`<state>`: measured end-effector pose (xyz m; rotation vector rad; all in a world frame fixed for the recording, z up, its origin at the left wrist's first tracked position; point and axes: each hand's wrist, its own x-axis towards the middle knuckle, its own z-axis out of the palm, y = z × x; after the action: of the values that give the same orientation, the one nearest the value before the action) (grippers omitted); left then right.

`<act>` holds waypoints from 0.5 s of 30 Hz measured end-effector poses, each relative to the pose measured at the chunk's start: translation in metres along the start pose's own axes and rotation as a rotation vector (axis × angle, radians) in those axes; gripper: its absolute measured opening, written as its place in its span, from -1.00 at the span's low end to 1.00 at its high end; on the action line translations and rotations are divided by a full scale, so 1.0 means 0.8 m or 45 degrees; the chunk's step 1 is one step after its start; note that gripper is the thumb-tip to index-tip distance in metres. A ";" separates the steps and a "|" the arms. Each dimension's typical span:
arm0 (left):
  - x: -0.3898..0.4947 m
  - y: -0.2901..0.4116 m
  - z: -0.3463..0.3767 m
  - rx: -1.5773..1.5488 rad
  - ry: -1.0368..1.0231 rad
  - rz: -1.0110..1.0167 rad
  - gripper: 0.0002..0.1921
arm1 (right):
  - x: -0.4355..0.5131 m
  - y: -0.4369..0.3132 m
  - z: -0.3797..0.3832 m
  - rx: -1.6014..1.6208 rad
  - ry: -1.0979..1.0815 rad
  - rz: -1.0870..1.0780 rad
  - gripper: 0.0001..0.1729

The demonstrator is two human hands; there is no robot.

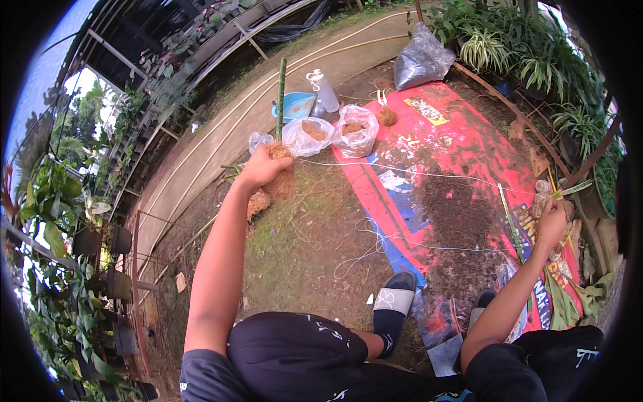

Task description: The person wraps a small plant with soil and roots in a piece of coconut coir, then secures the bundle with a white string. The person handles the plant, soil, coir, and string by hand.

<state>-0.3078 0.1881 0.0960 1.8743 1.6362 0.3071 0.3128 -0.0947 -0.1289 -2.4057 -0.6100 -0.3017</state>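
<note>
My left hand [268,166] grips a wad of brown coconut fibre [279,184] around the lower part of an upright green stem [282,100]. From there a thin white string [402,169] runs across to the right side, where my right hand [551,221] is closed near its far end. What exactly my right fingers pinch is too small to tell; a bit of green shows at them. Balls of twine [542,193] lie just beyond that hand. More loose string [371,241] trails over the ground and the red banner [472,125].
Two plastic bags of fibre [355,131], a blue dustpan [296,106], a white bottle [324,90] and pliers or cutters [382,98] lie ahead. Dark soil [452,211] covers part of the banner. A filled grey bag [422,58] stands beyond. Potted plants [118,281] line both sides.
</note>
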 end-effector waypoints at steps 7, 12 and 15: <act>-0.017 0.045 0.039 -0.818 -0.425 -0.266 -0.78 | -0.114 -0.112 0.036 -0.164 -0.039 -0.359 -0.79; -0.014 0.097 0.063 -1.042 -0.655 -0.285 -0.81 | -0.201 -0.259 0.017 1.351 -1.248 -0.234 -0.82; -0.038 0.137 0.069 -1.097 -0.665 -0.224 -0.79 | -0.255 -0.323 -0.044 1.673 -1.986 0.025 -0.62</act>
<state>-0.1949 0.1391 0.1245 1.0299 1.0456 0.3378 0.0056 -0.0089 -0.0391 -0.9159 -0.9176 1.5961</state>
